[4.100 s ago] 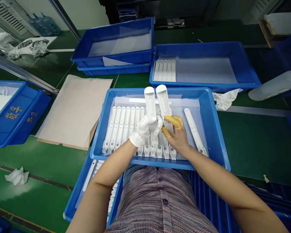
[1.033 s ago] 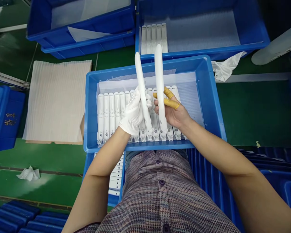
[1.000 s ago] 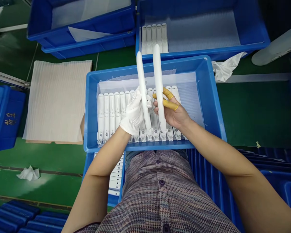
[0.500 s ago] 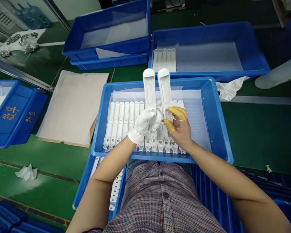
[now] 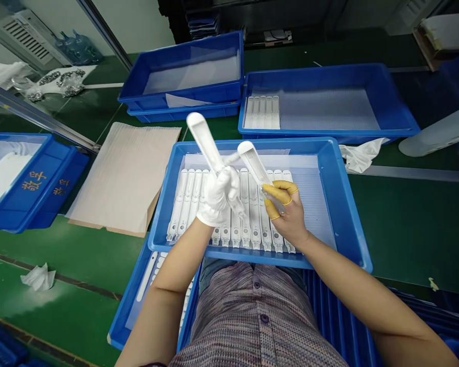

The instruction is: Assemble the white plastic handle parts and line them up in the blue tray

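My left hand (image 5: 219, 198), in a white glove, is closed around a long white plastic strip (image 5: 203, 138) with a rounded end, tilted up to the left. In my right hand (image 5: 290, 211), with yellow finger cots on the fingertips, a second white strip (image 5: 254, 159) is pinched, also leaning left. Both hands are above a light blue tray (image 5: 346, 214) near my waist. A row of similar white strips (image 5: 246, 224) lies side by side in it on a white sheet, partly hidden by my hands.
Behind the tray stands a dark blue bin (image 5: 329, 79) with several strips at its left. Stacked blue bins (image 5: 183, 56) are to its left. A paper-covered cardboard sheet (image 5: 126, 178) lies left of the tray. Crumpled white paper (image 5: 361, 154) and a pale cylinder (image 5: 438, 131) are at right.
Both strips have tilted from nearly upright to leaning left, the left one further out. The two hands have moved slightly apart, and each keeps its strip. The view has tipped up a little.
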`<state>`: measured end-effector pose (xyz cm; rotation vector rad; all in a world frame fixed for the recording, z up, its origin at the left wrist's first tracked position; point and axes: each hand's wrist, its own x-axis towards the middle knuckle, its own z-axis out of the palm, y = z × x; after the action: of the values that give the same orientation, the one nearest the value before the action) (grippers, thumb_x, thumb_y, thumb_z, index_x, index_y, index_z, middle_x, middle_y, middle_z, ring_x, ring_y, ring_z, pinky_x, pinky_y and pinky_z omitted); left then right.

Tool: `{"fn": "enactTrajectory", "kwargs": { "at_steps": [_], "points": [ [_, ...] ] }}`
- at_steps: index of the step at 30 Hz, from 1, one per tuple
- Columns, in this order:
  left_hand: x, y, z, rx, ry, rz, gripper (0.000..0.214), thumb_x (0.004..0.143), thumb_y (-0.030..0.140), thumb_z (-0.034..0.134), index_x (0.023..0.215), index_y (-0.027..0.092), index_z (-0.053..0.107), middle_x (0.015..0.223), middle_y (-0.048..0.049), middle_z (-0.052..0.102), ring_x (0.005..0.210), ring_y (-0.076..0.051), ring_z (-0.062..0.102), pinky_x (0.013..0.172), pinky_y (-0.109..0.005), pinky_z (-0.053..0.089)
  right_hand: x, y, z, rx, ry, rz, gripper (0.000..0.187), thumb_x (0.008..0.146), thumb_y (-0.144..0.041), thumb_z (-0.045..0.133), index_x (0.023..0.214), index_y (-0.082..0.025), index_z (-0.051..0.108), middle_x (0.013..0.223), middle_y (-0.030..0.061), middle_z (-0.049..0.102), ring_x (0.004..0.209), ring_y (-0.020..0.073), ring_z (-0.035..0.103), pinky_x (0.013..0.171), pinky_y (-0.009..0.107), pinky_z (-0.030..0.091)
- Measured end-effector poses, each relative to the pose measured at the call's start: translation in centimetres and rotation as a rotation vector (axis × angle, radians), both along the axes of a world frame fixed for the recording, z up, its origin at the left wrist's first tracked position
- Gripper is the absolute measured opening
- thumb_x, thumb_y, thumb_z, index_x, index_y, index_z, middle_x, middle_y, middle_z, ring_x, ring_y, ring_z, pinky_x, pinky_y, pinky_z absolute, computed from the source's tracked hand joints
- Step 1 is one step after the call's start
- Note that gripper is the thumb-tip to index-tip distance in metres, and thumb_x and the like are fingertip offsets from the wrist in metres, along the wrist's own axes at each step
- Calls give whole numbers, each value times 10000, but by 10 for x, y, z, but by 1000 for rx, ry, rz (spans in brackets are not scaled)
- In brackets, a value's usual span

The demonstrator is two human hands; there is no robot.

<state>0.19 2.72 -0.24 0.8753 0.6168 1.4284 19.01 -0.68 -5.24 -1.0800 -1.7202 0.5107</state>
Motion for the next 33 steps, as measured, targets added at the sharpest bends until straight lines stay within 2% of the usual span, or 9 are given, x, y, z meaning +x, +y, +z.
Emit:
{"fn": "enactTrajectory", "kwargs": {
  "at_steps": [3,9,16,21,25,27,29,31,33],
  "points": [
    [-13,7,9,-32,104,199,410,820,535,827,1095,246,733,515,80,444,370,-53,368,336,-170,364,1,0,-1,-20,-93,103,391,914,-161,578,1205,-364,741,1176,79,582,1011,229,639,906,462,599],
    [-24,16,3,-134,142,309,353,821,494,831,747,185,676,480,78,436,375,-42,394,341,-169,338,6,0,-1,-104,-71,297,403,911,-166,574,1241,-347,719,1174,62,592,998,205,655,876,411,606],
    [-8,5,-1,-146,-99,110,349,859,270,828,1181,270,694,856,36,672,655,-48,609,669,-168,548,94,16,-3,-480,-466,-208,504,897,-159,518,1396,-108,573,1389,199,576,1381,346,476,1197,540,404],
    [14,-1,-7,-152,-73,-8,292,880,362,813,1109,214,707,731,44,623,583,-58,580,574,-186,508,123,13,-22,-758,-705,-190,485,887,-138,500,1356,-50,589,1379,240,588,1370,351,506,1148,468,465],
    [23,-7,-12,-127,18,-63,322,860,436,820,1026,196,686,677,46,615,543,-76,576,550,-219,510,105,5,-16,-646,-771,-210,404,907,-207,556,1283,-121,676,1367,238,598,1260,392,603,1082,577,495],
    [27,-14,-12,-113,37,-109,346,834,447,840,995,195,666,678,43,623,552,-85,585,571,-235,529,83,-3,-4,-501,-608,-151,383,942,-286,573,1295,-176,676,1397,208,596,1285,388,596,1097,602,478],
    [32,-21,-9,-130,54,-160,370,815,459,851,978,193,652,676,38,628,571,-94,604,600,-247,546,54,-17,9,-470,-301,70,405,998,-401,539,1360,-233,610,1355,155,642,1231,325,638,1054,552,524],
    [34,-28,-2,-162,84,-181,407,784,459,875,995,196,648,716,30,644,600,-101,628,606,-247,547,22,-34,18,-597,-1,363,429,1041,-513,470,1361,-238,548,1154,113,718,988,250,710,897,458,597],
    [32,-30,8,-143,124,-153,443,755,454,897,1029,207,651,775,23,655,637,-110,648,616,-251,547,-2,-51,20,-709,158,451,419,1064,-566,390,1244,-220,543,909,53,702,693,182,653,697,360,579]
  ]
}}
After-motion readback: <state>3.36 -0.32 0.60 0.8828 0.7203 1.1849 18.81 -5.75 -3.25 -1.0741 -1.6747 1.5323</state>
